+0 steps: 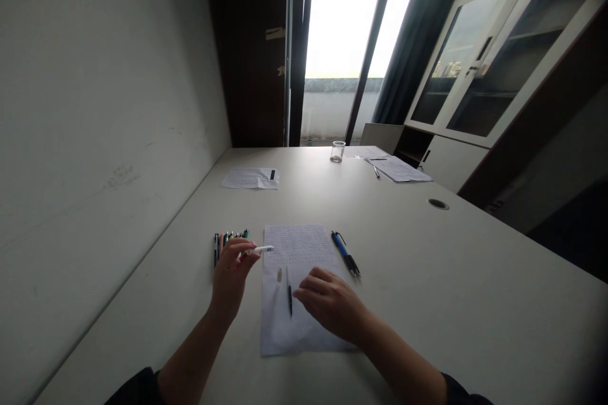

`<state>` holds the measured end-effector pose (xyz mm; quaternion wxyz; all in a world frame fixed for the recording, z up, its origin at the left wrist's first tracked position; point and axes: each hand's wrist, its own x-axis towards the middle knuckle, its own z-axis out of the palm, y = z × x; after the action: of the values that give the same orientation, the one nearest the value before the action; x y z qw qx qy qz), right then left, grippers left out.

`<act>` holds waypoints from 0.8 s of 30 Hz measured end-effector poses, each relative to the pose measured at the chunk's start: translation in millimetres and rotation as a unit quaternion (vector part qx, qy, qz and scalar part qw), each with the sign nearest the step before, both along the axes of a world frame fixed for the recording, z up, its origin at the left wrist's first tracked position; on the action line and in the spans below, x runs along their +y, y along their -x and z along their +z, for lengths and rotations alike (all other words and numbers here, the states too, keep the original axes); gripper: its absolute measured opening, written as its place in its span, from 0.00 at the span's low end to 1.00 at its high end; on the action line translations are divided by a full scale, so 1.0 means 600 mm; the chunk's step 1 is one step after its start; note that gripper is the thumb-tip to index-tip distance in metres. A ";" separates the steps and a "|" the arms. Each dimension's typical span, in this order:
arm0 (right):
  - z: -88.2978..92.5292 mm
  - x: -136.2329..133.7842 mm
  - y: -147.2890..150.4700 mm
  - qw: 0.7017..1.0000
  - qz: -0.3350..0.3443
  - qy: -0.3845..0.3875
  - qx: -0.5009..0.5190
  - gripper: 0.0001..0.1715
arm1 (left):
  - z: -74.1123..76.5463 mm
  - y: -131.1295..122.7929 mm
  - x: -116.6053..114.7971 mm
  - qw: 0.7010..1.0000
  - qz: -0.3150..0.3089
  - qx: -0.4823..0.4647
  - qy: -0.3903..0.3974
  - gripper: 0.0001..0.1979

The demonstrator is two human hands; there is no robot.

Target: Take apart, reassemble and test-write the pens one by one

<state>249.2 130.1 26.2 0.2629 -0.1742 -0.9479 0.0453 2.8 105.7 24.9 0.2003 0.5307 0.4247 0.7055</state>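
Observation:
My left hand point(232, 269) is closed in a pinch on a white pen barrel point(260, 250), raised over the left edge of a sheet of lined paper point(304, 243). My right hand point(330, 300) hovers over the sheet's right part with fingers curled together; whether anything is between them is hidden. Just left of its fingertips, a thin pen refill point(290, 297) with a dark lower part lies on the paper. A small clear pen part point(279, 274) rests beside the refill.
Several pens point(216, 250) lie in a row behind my left hand. Blue and black pens point(346, 254) lie right of the sheet. Farther back are a paper point(251, 178), a glass point(337, 151), a paper stack point(399, 169) with a pen point(377, 171), and a round desk grommet point(437, 204). A wall borders the left.

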 end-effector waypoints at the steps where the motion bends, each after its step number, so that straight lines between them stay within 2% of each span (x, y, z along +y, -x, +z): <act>1: -0.001 0.001 -0.001 1.000 -0.005 0.007 0.013 0.09 | -0.001 0.001 0.002 1.000 -0.004 -0.027 0.007 0.06; 5: -0.005 0.007 -0.003 0.994 -0.030 0.036 0.096 0.09 | -0.005 -0.003 0.002 0.989 -0.059 -0.127 0.044 0.08; 10: -0.002 0.011 -0.003 0.973 -0.071 0.090 0.203 0.09 | -0.006 -0.016 -0.003 0.979 -0.119 -0.144 0.082 0.09; 17: 0.007 0.002 0.002 0.925 -0.079 0.216 0.303 0.13 | 0.000 -0.032 -0.014 0.979 -0.156 -0.061 0.119 0.11; 24: 0.006 -0.008 0.008 0.853 -0.128 0.356 0.359 0.09 | -0.016 -0.027 -0.014 0.979 -0.159 0.038 0.121 0.08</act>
<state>244.4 125.4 30.0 0.5080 -0.3475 -0.6760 0.4052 19.0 97.5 15.4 0.3561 0.5898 0.4250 0.5871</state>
